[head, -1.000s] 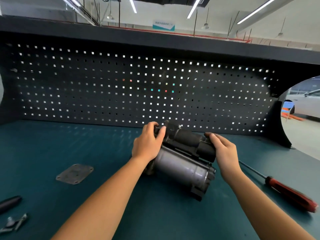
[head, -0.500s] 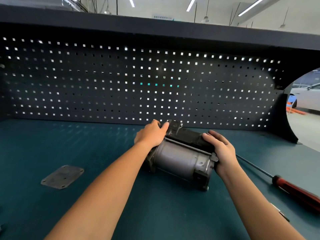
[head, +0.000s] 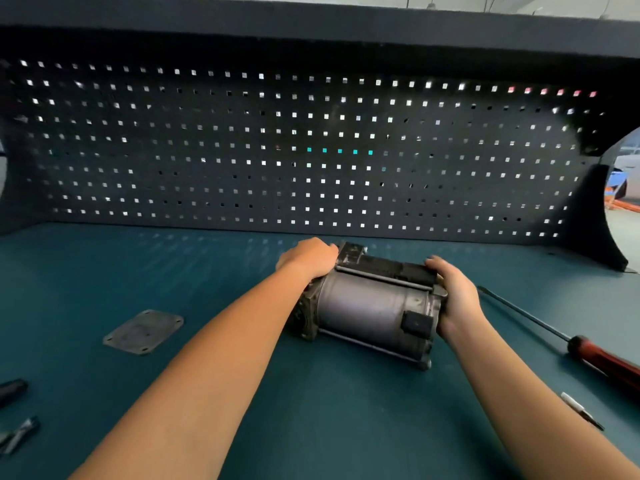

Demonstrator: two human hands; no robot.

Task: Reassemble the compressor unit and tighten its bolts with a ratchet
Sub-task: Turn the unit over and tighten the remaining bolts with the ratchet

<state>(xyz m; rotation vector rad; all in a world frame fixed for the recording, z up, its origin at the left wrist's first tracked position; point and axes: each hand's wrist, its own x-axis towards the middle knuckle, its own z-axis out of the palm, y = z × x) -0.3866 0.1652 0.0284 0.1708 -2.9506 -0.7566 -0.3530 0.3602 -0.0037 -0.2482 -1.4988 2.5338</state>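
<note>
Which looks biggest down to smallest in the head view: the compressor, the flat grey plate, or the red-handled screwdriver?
1. compressor: bulkiest by far.
2. red-handled screwdriver: long but thin, handle cut off at the frame edge.
3. flat grey plate: broader but shorter, so ranks 2 and 3 are unsure.

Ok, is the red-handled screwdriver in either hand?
No, the red-handled screwdriver lies on the teal workbench, while the left hand and right hand hold the grey cylindrical compressor.

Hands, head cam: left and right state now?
Left hand: closed, gripping the compressor at its left end.
Right hand: closed, gripping the compressor at its right end.
</note>
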